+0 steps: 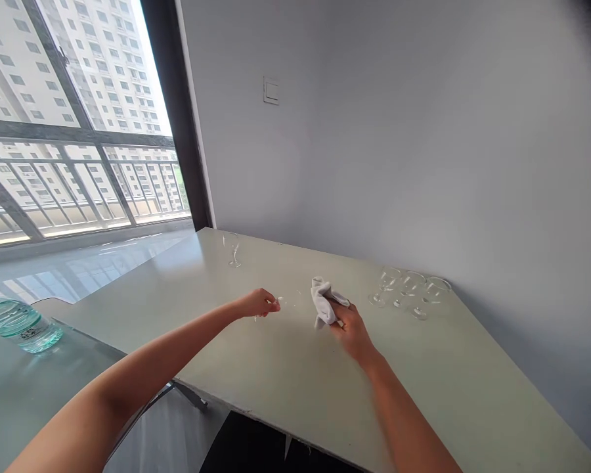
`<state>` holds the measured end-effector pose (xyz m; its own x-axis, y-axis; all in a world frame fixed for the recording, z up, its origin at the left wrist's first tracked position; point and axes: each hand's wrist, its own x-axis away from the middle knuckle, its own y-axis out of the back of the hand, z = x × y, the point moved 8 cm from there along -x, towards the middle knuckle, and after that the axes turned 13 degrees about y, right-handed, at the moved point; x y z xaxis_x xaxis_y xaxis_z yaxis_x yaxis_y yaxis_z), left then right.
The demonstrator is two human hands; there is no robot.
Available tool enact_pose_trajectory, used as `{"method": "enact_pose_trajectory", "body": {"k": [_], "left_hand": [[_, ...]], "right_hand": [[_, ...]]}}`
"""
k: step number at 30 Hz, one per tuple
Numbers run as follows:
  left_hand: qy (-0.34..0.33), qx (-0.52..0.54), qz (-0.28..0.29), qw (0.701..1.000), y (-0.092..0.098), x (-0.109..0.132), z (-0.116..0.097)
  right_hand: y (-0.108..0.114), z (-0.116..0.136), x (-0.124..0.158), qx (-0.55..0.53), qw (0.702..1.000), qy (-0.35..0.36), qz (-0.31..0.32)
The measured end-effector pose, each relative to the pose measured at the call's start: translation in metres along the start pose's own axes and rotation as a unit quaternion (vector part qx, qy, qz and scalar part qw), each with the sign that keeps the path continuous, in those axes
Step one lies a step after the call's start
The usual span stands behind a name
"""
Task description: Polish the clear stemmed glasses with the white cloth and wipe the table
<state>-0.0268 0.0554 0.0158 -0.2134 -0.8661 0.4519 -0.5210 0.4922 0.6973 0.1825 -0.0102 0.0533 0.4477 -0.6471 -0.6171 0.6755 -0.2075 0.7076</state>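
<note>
- White cloth (325, 303), centre frame, is bunched and clamped in the right hand (353, 330).
- Left hand (260, 304) is pinched on a faint held glass (280, 303), just left of the cloth, apart from it.
- Three glasses (408, 289) are grouped at right and a lone glass (234, 249) stands upper centre; which are wiped cannot be told.

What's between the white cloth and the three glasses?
Nothing. The head view shows only bare table between the cloth in the right hand and the glasses.
</note>
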Motion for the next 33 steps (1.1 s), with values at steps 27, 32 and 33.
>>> {"method": "enact_pose_trajectory", "body": {"k": [27,32,33], "left_hand": [[-0.233,-0.003,-0.381,0.895,-0.039,0.054,-0.105],[-0.245,0.046,-0.374,0.894,-0.04,0.059,-0.108],[-0.251,0.076,-0.328,0.907,-0.041,0.056,-0.108]], "right_hand": [[-0.046,-0.012,0.012,-0.603,0.7,-0.266,-0.276],[-0.053,-0.011,0.016,-0.576,0.723,-0.286,-0.252],[-0.054,-0.013,0.017,-0.578,0.719,-0.296,-0.248]]}}
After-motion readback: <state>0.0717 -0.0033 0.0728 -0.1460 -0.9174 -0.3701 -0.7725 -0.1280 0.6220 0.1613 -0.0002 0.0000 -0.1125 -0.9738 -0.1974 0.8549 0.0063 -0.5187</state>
